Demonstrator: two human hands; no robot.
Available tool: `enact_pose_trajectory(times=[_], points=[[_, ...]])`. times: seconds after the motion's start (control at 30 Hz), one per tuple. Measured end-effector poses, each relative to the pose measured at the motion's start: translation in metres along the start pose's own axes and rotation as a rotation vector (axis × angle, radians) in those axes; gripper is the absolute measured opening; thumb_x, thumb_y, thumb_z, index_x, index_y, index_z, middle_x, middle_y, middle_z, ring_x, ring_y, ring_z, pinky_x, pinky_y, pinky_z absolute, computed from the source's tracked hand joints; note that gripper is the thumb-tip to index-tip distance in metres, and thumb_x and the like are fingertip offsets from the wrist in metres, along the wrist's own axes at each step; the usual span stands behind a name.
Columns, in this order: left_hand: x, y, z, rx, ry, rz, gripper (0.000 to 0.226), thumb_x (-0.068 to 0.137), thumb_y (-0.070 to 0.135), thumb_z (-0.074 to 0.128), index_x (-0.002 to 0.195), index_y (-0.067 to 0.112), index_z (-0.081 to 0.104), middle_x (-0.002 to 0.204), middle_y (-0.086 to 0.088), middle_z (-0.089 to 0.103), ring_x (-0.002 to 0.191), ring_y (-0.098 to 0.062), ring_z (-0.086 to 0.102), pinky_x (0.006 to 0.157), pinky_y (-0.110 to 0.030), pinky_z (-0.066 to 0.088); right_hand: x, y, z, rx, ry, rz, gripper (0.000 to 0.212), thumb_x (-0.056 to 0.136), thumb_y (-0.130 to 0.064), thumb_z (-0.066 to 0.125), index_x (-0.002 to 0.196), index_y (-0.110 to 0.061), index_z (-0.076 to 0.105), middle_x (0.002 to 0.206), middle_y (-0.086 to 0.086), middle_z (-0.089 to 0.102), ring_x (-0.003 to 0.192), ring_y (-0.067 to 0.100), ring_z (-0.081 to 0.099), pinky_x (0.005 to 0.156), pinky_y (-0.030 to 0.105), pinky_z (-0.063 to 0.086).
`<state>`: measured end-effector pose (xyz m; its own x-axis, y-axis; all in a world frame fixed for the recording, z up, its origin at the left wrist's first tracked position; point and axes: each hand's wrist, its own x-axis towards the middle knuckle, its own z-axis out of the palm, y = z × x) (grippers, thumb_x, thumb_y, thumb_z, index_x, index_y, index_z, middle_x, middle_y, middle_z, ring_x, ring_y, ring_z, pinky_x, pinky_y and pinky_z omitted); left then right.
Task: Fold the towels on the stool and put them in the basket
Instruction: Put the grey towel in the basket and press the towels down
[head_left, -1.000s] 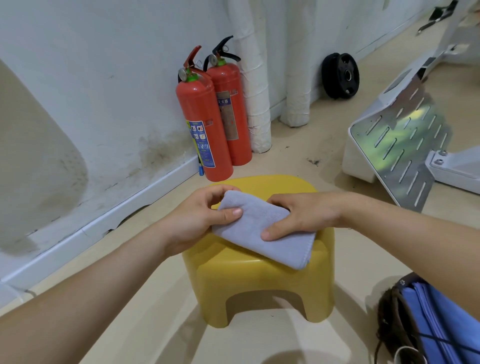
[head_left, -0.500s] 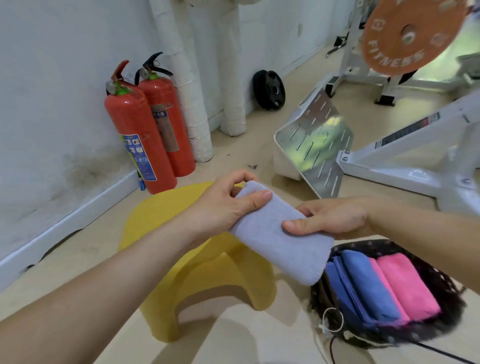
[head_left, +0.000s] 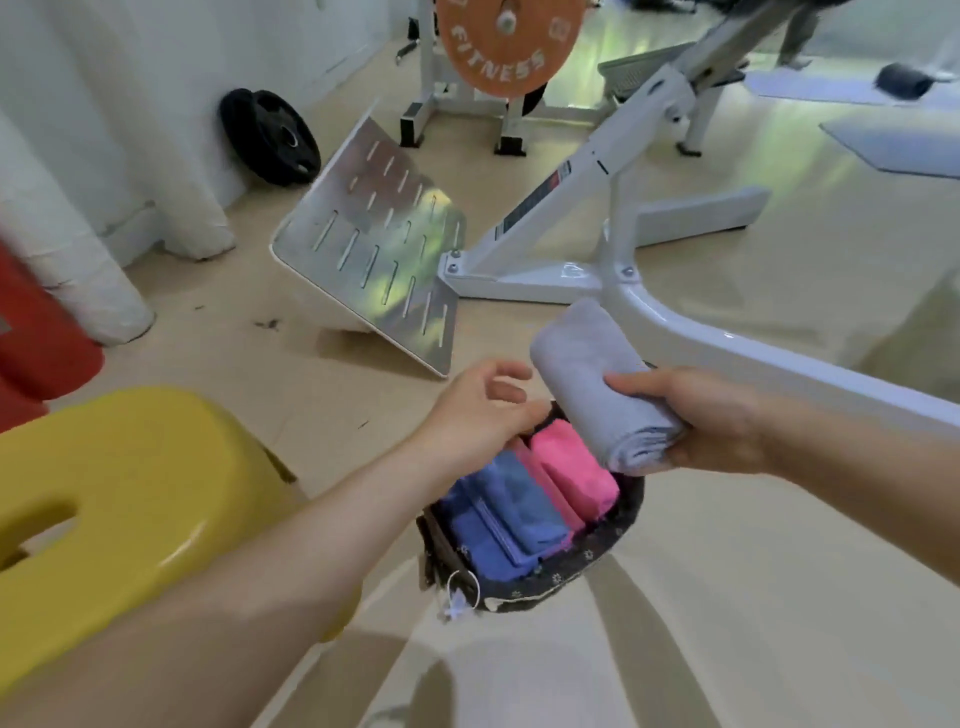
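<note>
Both forearms are bare along their visible length, like the left hand (head_left: 477, 415) and right hand (head_left: 714, 422).

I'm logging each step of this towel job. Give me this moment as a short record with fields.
right hand: grips the folded grey towel
grey towel: held above the basket, not yet in
left hand: open, over the basket's far edge, holds nothing
basket: holds blue towels and pink towels side by side
stool: left of the basket
</note>
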<state>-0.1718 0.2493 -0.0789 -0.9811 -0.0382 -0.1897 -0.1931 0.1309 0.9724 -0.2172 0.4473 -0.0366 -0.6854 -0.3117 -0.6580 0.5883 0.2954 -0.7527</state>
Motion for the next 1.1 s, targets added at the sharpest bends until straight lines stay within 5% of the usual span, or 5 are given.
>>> enact_pose_trajectory(times=[0.1,0.3,0.7,0.97,1.1], points=[[0.015,-0.036,0.017,0.468,-0.165,0.082,0.009,0.083,0.025,0.068,0.092,0.025,0.069,0.094,0.009,0.067,0.089,-0.011,0.062,0.088,-0.029,0.050,0.019,0.017,-0.020,-0.101,0.101,-0.001,0.023,0.094,-0.017,0.054,0.113,-0.006,0.060,0.099,0.011,0.071,0.086,0.025,0.068,0.080,0.038,0.055],[0.029,-0.105,0.035,1.134,-0.354,0.110,0.045,0.089,0.040,0.057,0.128,0.018,0.050,0.129,-0.004,0.044,0.123,-0.026,0.042,0.090,-0.042,0.047,0.080,0.057,-0.017,-0.321,0.120,0.033,0.024,0.088,-0.004,0.056,0.110,-0.011,0.063,0.104,0.011,0.072,0.092,0.028,0.068,0.079,0.040,0.055],[0.025,-0.135,0.035,1.313,-0.365,0.098,0.061,0.088,0.043,0.057,0.134,0.010,0.036,0.120,-0.011,0.044,0.109,-0.028,0.041,0.080,-0.038,0.041,0.164,0.115,0.005,-0.556,0.272,-0.146,0.022,0.089,-0.021,0.040,0.090,-0.006,0.056,0.085,0.011,0.059,0.079,0.026,0.052,0.067,0.030,0.039],[0.026,-0.138,0.033,1.380,-0.335,0.121,0.077,0.085,0.050,0.056,0.142,0.009,0.027,0.125,-0.009,0.044,0.114,-0.028,0.043,0.082,-0.040,0.042,0.180,0.134,0.005,-1.037,0.348,-0.294,0.065,0.092,-0.021,0.041,0.150,-0.022,0.014,0.126,0.011,0.045,0.102,0.034,0.055,0.072,0.036,0.041],[0.034,-0.133,0.035,1.350,-0.306,0.068,0.081,0.078,0.052,0.063,0.140,0.014,0.029,0.122,-0.005,0.045,0.114,-0.026,0.044,0.087,-0.042,0.040,0.175,0.129,0.011,-1.435,0.595,-0.660,0.064,0.082,-0.018,0.055,0.142,-0.020,0.034,0.137,0.013,0.045,0.114,0.033,0.051,0.081,0.044,0.046]])
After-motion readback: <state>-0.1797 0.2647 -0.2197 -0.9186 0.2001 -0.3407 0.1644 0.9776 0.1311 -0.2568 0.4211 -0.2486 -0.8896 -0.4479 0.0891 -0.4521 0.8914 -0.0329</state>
